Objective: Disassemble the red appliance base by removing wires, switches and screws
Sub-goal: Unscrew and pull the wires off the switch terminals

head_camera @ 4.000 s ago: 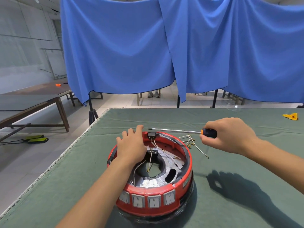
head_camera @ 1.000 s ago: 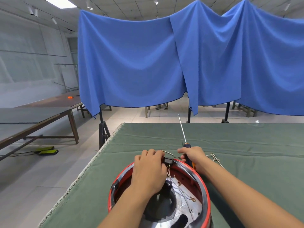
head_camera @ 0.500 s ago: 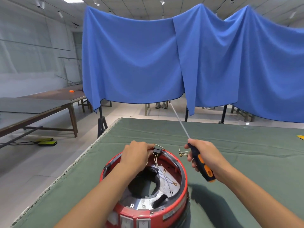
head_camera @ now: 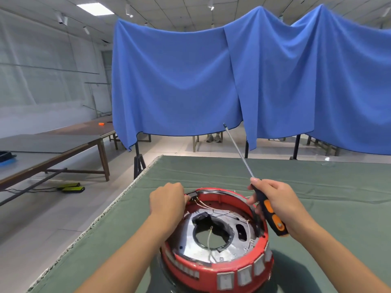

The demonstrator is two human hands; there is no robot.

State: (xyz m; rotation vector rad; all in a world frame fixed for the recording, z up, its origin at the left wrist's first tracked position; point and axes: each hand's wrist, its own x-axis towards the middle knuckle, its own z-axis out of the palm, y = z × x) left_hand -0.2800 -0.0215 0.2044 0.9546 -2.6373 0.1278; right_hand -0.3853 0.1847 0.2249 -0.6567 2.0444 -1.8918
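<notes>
The round red appliance base lies upside down on the green-covered table, with a metal plate and thin wires inside and several white switches along its near rim. My left hand is curled at the far left rim and pinches a small black part that the wires run to. My right hand grips a black and orange screwdriver by its handle beside the base's right rim. Its long shaft points up and away to the left.
Blue cloth hangs on stands behind the table. The table's left edge runs close to my left arm. A long wooden table stands to the left, with yellow-green objects on the floor under it.
The base has been turned a little, and the black part now sits further left on the rim. My right hand with the screwdriver has come closer to the base's right rim.
</notes>
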